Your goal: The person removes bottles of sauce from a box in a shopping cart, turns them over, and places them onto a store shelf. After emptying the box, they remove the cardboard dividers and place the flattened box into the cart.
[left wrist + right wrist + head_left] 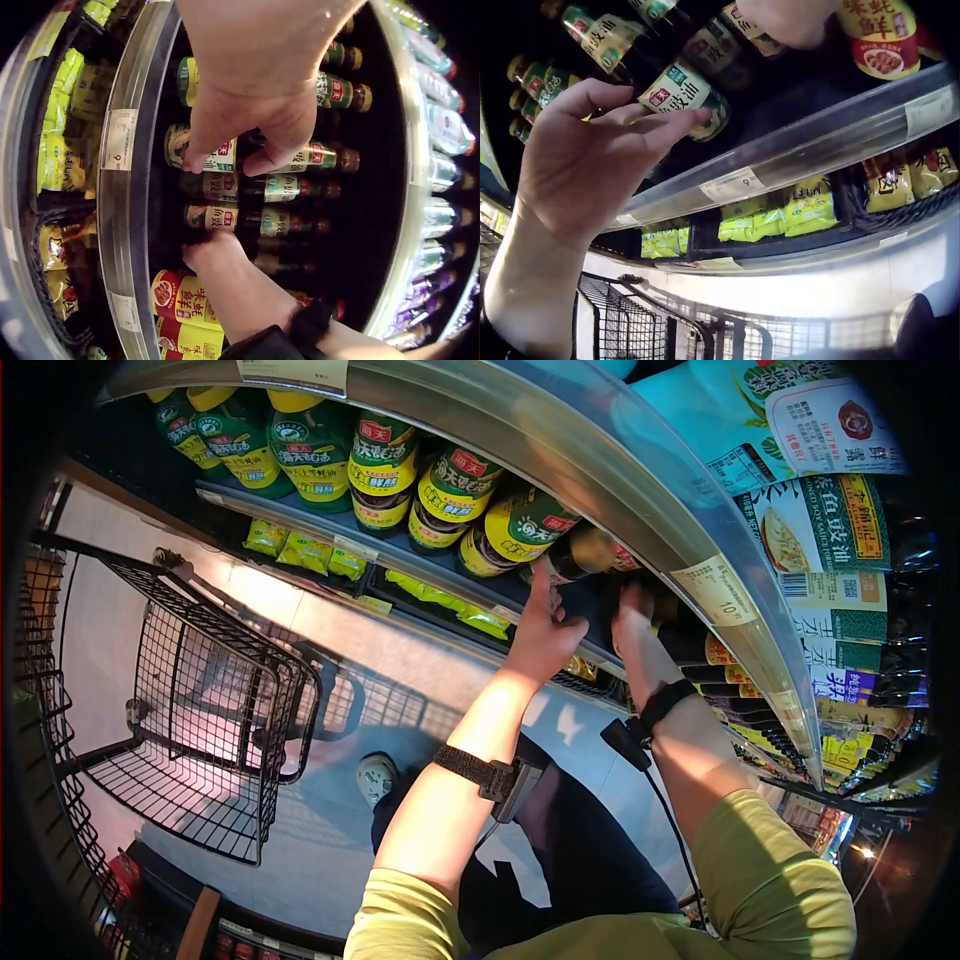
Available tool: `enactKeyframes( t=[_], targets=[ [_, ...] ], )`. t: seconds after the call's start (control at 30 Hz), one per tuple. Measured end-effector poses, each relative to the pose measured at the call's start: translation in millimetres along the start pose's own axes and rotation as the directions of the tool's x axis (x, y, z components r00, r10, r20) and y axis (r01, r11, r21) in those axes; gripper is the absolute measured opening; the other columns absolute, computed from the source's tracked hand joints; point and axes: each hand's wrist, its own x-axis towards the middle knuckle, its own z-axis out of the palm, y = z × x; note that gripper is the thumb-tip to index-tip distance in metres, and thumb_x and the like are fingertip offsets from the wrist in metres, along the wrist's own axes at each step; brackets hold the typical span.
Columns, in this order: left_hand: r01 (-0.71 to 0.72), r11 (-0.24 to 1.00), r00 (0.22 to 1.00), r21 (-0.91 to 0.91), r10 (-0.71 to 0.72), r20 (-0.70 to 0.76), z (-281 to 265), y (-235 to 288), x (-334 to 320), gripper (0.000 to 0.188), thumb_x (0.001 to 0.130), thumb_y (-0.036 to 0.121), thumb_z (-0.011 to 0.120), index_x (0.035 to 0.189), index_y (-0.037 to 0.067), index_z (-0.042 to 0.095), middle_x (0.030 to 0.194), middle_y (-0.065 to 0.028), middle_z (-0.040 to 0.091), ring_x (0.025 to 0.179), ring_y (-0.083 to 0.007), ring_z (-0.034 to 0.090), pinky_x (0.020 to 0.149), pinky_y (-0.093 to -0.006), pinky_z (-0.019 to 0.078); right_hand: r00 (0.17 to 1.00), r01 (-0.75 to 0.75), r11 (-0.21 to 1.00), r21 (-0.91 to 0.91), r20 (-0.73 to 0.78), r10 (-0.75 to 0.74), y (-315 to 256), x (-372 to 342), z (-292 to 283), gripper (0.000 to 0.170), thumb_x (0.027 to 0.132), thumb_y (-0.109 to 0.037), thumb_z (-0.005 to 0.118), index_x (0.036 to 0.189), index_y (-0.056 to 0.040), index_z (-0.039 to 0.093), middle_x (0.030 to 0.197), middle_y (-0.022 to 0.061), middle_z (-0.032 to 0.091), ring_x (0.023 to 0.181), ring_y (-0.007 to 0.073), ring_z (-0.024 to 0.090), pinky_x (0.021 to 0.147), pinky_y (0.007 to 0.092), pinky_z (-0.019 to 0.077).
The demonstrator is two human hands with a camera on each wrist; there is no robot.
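Note:
In the right wrist view, my left hand (592,154) lies against a soy sauce bottle (679,94), fingers across its pale label and thumb toward its neck. The left wrist view shows this hand (255,112) from above, gripping the bottle (225,154) with thumb and fingers. My right hand (632,615) reaches into the same shelf beside the left one. In the left wrist view, its fingers are beside the base of another soy sauce bottle (214,217); I cannot tell whether it holds that bottle. Similar bottles stand behind.
Green and yellow oyster sauce bottles (455,495) line the shelf to the left. A clear curved shelf front (660,490) bends over the hands. Yellow-green packets (310,550) lie on the lower shelf. A black wire shopping cart (200,690) stands on the floor at left.

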Motion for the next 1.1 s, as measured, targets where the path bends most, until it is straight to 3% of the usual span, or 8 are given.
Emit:
enactKeyframes(
  t=[0.13, 0.2, 0.4, 0.43, 0.57, 0.63, 0.7, 1.1],
  targets=[
    [-0.014, 0.999, 1.0, 0.052, 0.014, 0.009, -1.0, -1.9, 0.5, 0.097, 0.072, -0.011, 0.054, 0.151, 0.01, 0.004, 0.08, 0.0028, 0.029, 0.074, -0.0087, 0.031, 0.071, -0.0183, 0.0327, 0.992, -0.124, 0.992, -0.005, 0.031, 0.124, -12.8, 0.0, -2.2, 0.06, 0.097, -0.042, 0.048, 0.145, -0.0102, 0.032, 0.147, 0.0059, 0.036, 0.131, 0.0206, 0.036, 0.105, 0.0314, 0.0285],
    [-0.012, 0.998, 1.0, 0.055, 0.012, -0.007, 0.0, -4.6, 0.8, 0.096, 0.072, -0.011, 0.055, 0.151, 0.01, 0.004, 0.081, 0.0026, 0.031, 0.075, -0.0087, 0.032, 0.072, -0.0183, 0.0332, 0.938, 0.263, 0.943, 0.202, -0.283, -0.201, 6.3, 19.6, 10.1, 0.024, 0.082, -0.016, 0.052, 0.1, -0.0026, 0.06, 0.091, 0.0082, 0.059, 0.074, 0.0167, 0.053, 0.064, 0.0355, 0.0434],
    [0.014, 0.999, 1.0, 0.048, -0.013, -0.024, -1.7, -5.4, -1.0, 0.096, 0.072, -0.01, 0.055, 0.151, 0.008, 0.004, 0.084, 0.002, 0.037, 0.077, -0.0083, 0.035, 0.075, -0.0183, 0.0343, 0.971, 0.194, 0.902, -0.385, -0.058, -0.233, 21.5, 20.9, -2.8, 0.03, 0.083, -0.014, 0.054, 0.111, -0.0037, 0.057, 0.092, 0.0074, 0.059, 0.07, 0.017, 0.054, 0.06, 0.0327, 0.0447],
    [0.022, 0.998, 1.0, 0.062, -0.021, -0.012, -1.8, -2.8, -1.0, 0.095, 0.073, -0.01, 0.055, 0.151, 0.008, 0.004, 0.084, 0.002, 0.038, 0.077, -0.0081, 0.035, 0.075, -0.0182, 0.0343, 0.973, 0.202, 0.949, -0.244, 0.163, -0.165, -10.0, -21.9, -4.4, 0.059, 0.094, -0.039, 0.05, 0.143, -0.0077, 0.035, 0.147, 0.0115, 0.036, 0.136, 0.0266, 0.032, 0.108, 0.0366, 0.0283],
    [0.007, 0.999, 1.0, -0.047, -0.007, 0.005, -0.2, 5.5, -2.3, 0.096, 0.072, -0.01, 0.055, 0.151, 0.008, 0.003, 0.082, 0.0023, 0.036, 0.075, -0.0083, 0.034, 0.074, -0.0179, 0.0338, 0.896, 0.434, 0.75, -0.499, 0.324, -0.303, -2.4, -9.0, 0.5, 0.054, 0.095, -0.037, 0.046, 0.141, -0.0081, 0.039, 0.147, 0.0126, 0.036, 0.135, 0.0288, 0.032, 0.108, 0.0394, 0.0296],
    [0.076, 0.997, 0.996, 0.031, -0.077, 0.034, -4.8, -1.5, 0.7, 0.096, 0.071, -0.004, 0.059, 0.15, 0.004, 0.004, 0.122, -0.0096, 0.046, 0.103, -0.0136, 0.049, 0.086, -0.0241, 0.0406, 0.905, 0.412, 0.778, -0.475, 0.31, -0.29, 19.7, 19.5, 8.3, 0.052, 0.096, -0.036, 0.044, 0.14, -0.0081, 0.04, 0.147, 0.0128, 0.036, 0.135, 0.0291, 0.033, 0.108, 0.0404, 0.0301],
    [0.031, 1.0, 0.999, 0.002, -0.032, 0.024, -1.4, 1.1, 0.2, 0.097, 0.071, -0.007, 0.057, 0.15, 0.007, 0.003, 0.102, -0.0037, 0.04, 0.088, -0.011, 0.041, 0.079, -0.0208, 0.0368, 0.834, 0.53, 0.783, -0.325, 0.03, -0.551, 40.6, 42.6, 15.5, 0.049, 0.083, -0.007, 0.063, 0.126, -0.0063, 0.041, 0.098, 0.0096, 0.058, 0.063, 0.0123, 0.05, 0.054, 0.026, 0.0433],
    [0.005, 0.999, 1.0, 0.052, -0.004, -0.009, -1.3, -0.6, 0.1, 0.097, 0.071, -0.011, 0.054, 0.152, 0.011, 0.005, 0.079, 0.0025, 0.031, 0.073, -0.0088, 0.032, 0.07, -0.0179, 0.0335, 0.85, 0.524, 0.817, -0.238, 0.083, -0.521, -2.7, 21.9, 15.2, 0.052, 0.082, 0.002, 0.061, 0.128, -0.0066, 0.039, 0.112, 0.0087, 0.054, 0.081, 0.014, 0.055, 0.061, 0.0272, 0.0467]
  ],
)
